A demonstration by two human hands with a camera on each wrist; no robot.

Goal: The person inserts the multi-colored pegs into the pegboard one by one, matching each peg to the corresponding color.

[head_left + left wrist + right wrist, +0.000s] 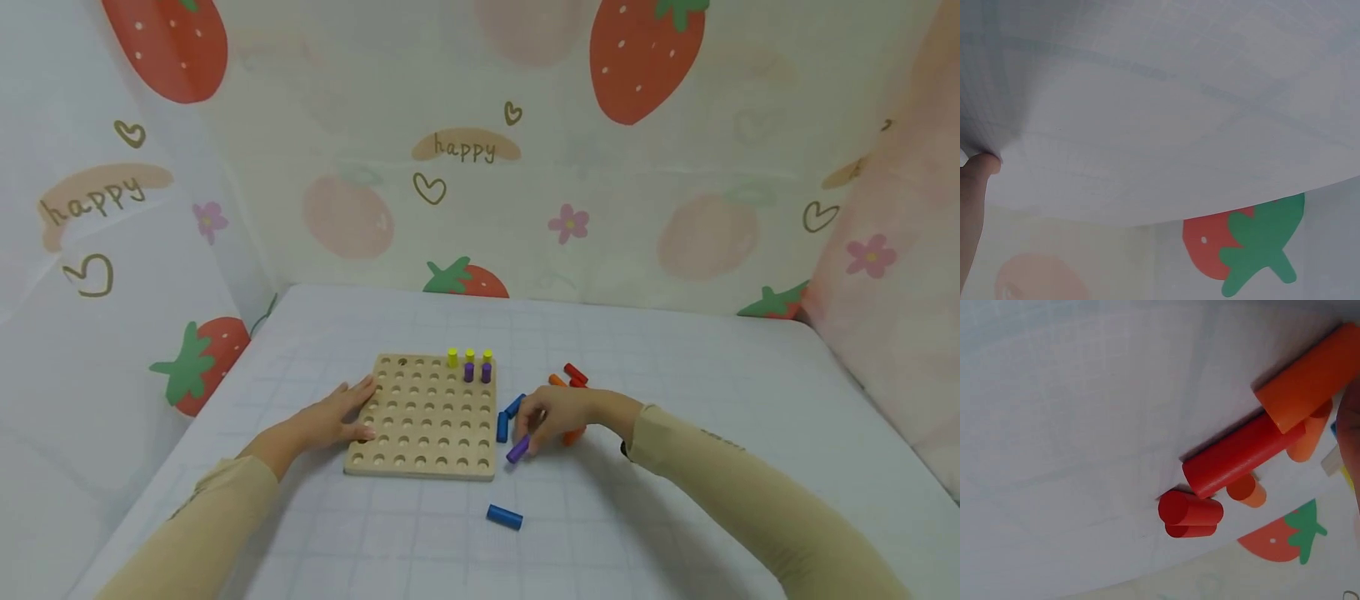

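A wooden pegboard (422,408) with rows of round holes lies on the table. Yellow pegs (452,358) stand upright in its far right row, with purple pegs (468,372) in front of them. My left hand (330,418) rests at the board's left edge, its fingers extended and spread; in the left wrist view only part of a finger (977,181) shows. To the right of the board, my right hand (558,411) pinches a purple peg (517,449) that is tilted, one end toward the board. In the right wrist view, the edge of the hand (1350,431) hides its fingertips.
Blue pegs (502,427) lie between the board and my right hand, and another blue peg (505,517) lies nearer the front. Red pegs (1235,459) and orange pegs (1310,378) lie loose beside my right hand. A strawberry-printed curtain (472,208) borders the table.
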